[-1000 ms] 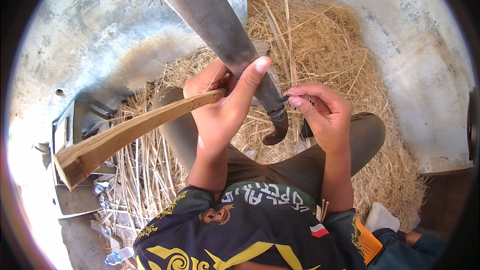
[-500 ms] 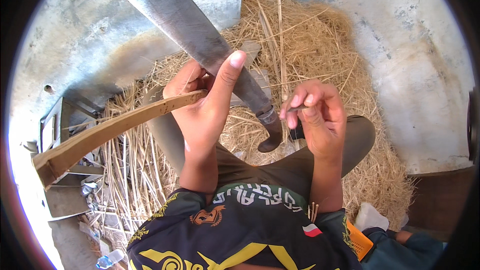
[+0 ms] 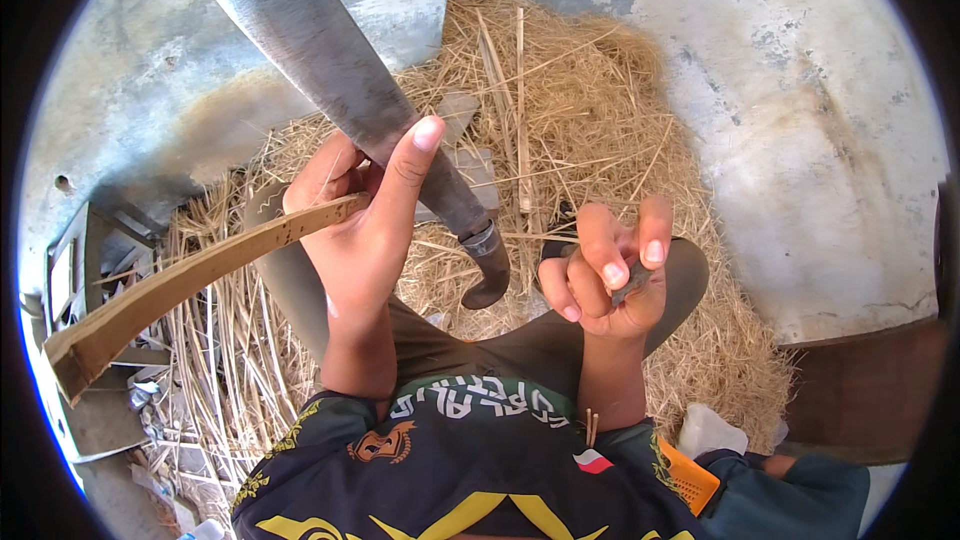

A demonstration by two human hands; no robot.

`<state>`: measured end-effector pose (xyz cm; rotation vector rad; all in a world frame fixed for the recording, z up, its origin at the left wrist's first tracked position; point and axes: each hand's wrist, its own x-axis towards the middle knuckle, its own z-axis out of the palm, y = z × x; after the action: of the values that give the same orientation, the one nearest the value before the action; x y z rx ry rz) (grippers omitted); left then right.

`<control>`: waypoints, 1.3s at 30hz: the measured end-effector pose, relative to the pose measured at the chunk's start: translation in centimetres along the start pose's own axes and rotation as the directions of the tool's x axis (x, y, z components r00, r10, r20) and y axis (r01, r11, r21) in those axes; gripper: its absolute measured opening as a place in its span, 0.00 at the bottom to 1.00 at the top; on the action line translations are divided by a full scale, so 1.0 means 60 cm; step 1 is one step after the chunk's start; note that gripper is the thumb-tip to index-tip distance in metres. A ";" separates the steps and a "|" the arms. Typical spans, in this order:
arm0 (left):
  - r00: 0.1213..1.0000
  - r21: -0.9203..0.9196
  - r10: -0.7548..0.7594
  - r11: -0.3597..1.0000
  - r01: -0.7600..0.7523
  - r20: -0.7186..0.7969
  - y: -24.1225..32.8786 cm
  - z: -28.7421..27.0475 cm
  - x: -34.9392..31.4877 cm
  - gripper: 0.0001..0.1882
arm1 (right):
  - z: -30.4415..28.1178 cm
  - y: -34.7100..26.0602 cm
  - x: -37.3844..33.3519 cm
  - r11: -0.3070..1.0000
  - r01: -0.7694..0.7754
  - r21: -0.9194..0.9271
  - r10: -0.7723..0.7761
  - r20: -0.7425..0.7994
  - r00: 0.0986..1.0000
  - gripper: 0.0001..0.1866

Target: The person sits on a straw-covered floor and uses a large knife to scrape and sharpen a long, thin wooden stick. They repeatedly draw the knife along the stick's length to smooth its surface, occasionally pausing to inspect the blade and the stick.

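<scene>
My left hand (image 3: pixel 350 230) is closed round a machete (image 3: pixel 325 55) near the base of its broad, worn steel blade. The blade slants up to the far left; its dark curved handle (image 3: pixel 489 280) hangs free between my hands. A curved bamboo strip (image 3: pixel 190 285) also sits in the crook of my left hand and reaches out to the left. To the right, my right hand (image 3: pixel 615 270) is raised, palm up and fingers curled. A small dark grey piece (image 3: pixel 634 282) is held in it, partly hidden by the fingers; I cannot tell its kind.
Straw-like shavings (image 3: pixel 600 90) heap up on the floor ahead, with longer strips (image 3: pixel 260 360) at the left. Pale weathered walls (image 3: pixel 800 140) close in on both sides. A wooden frame (image 3: pixel 75 250) stands far left. A person's dark sleeve (image 3: pixel 790 495) shows at lower right.
My right hand has turned over and lowered slightly, its fingers now curled round the grey piece. The machete and bamboo strip stay in my left hand; the whole view has shifted slightly.
</scene>
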<state>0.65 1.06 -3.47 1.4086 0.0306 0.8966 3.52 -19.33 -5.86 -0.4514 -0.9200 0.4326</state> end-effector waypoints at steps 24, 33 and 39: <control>0.998 0.019 0.038 0.999 -0.038 0.041 -0.007 -0.012 0.006 0.08 | 0.006 0.017 0.021 0.284 -0.195 -0.939 -0.117 -0.235 0.965 0.07; 0.998 0.034 0.066 0.997 -0.066 0.007 -0.010 -0.013 0.005 0.09 | -0.018 0.051 0.020 0.570 -0.175 -0.803 -0.235 -0.364 0.901 0.07; 0.991 -0.080 -0.022 0.997 0.011 -0.132 0.003 0.003 -0.001 0.09 | -0.045 0.112 -0.072 0.795 -0.369 -0.481 -0.143 -0.741 0.656 0.09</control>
<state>0.60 0.84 -3.30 1.2721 0.1060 0.9663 2.36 -16.60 -13.75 -1.1947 -0.1602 0.0154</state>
